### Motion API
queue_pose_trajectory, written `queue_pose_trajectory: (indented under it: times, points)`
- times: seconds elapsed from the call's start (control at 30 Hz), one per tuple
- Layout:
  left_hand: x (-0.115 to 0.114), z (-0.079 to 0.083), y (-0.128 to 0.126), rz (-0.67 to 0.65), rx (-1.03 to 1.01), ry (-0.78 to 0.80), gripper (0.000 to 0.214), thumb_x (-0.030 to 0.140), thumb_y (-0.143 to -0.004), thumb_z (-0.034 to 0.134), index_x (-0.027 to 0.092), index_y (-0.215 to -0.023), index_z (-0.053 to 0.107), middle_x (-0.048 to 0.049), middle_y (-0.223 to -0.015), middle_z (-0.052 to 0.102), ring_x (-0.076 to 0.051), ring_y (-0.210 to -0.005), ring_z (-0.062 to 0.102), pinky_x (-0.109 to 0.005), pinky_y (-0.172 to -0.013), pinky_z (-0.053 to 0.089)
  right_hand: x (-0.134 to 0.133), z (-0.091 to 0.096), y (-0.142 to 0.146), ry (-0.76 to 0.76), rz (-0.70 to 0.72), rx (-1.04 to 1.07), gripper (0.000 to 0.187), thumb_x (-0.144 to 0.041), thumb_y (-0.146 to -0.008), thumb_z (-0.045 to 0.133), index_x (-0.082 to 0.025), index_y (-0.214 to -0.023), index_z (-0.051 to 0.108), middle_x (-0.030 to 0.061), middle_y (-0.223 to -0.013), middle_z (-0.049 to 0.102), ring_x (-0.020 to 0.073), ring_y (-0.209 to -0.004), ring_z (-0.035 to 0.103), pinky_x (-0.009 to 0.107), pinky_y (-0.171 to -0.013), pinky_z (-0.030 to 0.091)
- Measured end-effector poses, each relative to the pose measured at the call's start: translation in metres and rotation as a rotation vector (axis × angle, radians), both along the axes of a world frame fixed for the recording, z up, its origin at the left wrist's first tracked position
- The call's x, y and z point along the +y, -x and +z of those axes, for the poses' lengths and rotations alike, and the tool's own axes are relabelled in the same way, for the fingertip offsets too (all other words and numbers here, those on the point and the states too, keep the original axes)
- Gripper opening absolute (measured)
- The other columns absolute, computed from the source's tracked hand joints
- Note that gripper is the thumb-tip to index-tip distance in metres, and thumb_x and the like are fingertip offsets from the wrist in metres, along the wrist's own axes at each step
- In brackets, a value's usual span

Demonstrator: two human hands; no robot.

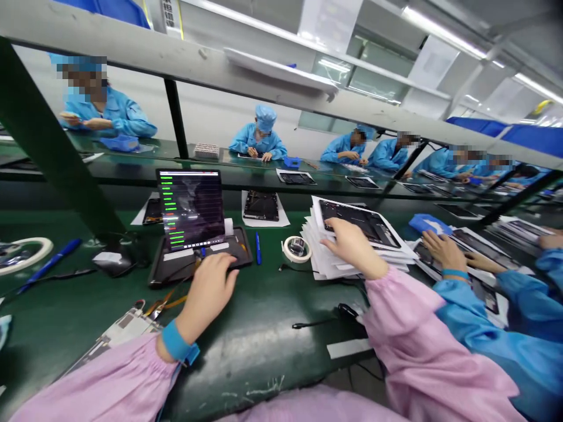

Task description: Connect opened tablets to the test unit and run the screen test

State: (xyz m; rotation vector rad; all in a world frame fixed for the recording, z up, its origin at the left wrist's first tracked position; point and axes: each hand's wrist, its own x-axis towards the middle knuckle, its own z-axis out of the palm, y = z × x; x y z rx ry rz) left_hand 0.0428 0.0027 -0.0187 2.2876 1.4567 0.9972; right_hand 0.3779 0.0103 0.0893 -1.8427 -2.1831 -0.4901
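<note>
My left hand (211, 290), in a pink sleeve with a blue wrist strap, has its fingers stretched over the front of a black tray-like base (159, 271). A lit screen (193, 208) with rows of green and red marks stands upright on that base. Orange ribbon cables (169, 302) run under my wrist to a silver board (125, 328), partly covered by my forearm. My right hand (354, 246) grips the left front edge of a black tablet-like housing (373, 225) on top of a stack of white sheets (316, 258). Its fingertips are partly hidden.
A blue pen (258, 248) and a tape roll (297, 249) lie between my hands. A loose cable (308, 324) and white strip (349, 348) are nearer. A mouse (113, 261) sits left. At right, a co-worker's hand (444, 252) rests by more housings. A shelf beam (264, 88) crosses above.
</note>
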Motion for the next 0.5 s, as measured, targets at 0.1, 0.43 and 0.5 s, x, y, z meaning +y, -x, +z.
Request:
queue_pose_trajectory:
  times: [0.1,0.43,0.5]
  points:
    - [-0.007,0.023,-0.051,-0.255,-0.087,0.107,0.021,0.031,-0.085,0.052,0.018,-0.099,0.062,-0.0088,-0.105,0.065,-0.025,-0.104,0.056,-0.040,-0.095,0.041,0.017,-0.024,0.000,-0.084,-0.119,0.005,0.013,-0.022,-0.084,0.052,-0.014,-0.091,0.059,0.0119,-0.084,0.066,0.0249,-0.079,0.062,0.032,-0.070,0.040]
    - [0.031,0.092,-0.206,-0.563,-1.043,1.043,0.036,0.047,-0.087,0.048,0.012,-0.088,0.058,-0.0084,-0.078,0.066,-0.016,-0.070,0.063,-0.028,-0.068,0.051,-0.037,-0.013,0.001,-0.276,-0.027,0.186,0.021,-0.027,-0.093,0.040,-0.017,-0.097,0.057,0.0100,-0.100,0.069,0.0221,-0.081,0.065,0.031,-0.071,0.045]
    - [0.034,0.093,-0.224,-0.528,-1.117,1.064,0.023,0.034,-0.084,0.055,0.012,-0.080,0.058,-0.0051,-0.066,0.063,-0.013,-0.061,0.060,-0.025,-0.064,0.050,-0.061,-0.024,0.014,-0.308,0.068,0.191,0.021,-0.024,-0.092,0.040,-0.018,-0.095,0.059,0.0124,-0.109,0.066,0.0248,-0.095,0.063,0.037,-0.082,0.047]
